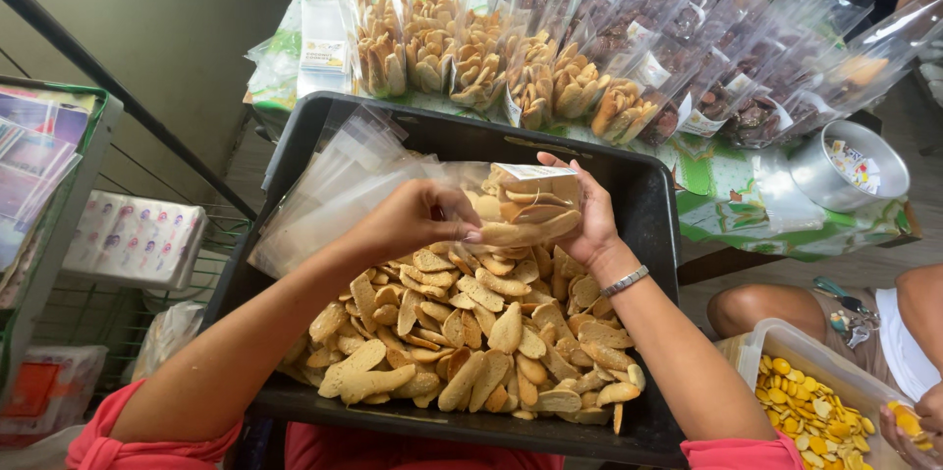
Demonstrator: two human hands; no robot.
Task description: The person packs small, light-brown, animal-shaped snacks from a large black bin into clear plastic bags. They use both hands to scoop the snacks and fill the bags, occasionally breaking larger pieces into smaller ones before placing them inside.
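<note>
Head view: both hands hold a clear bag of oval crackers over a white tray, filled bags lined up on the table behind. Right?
Not quite: the tray is black, not white. The head view shows the left hand and right hand holding the clear bag of crackers over it, filled bags on the table behind.

Both my forearms bare from the sleeves down. Left sleeve (118, 445) coral pink, short, bunched in soft folds above the elbow. Right sleeve (742, 452) same pink, only its hem showing. Thin silver bracelet (625, 281) of small links on my right wrist. No rings that I can make out on the fingers (462, 224).
</note>
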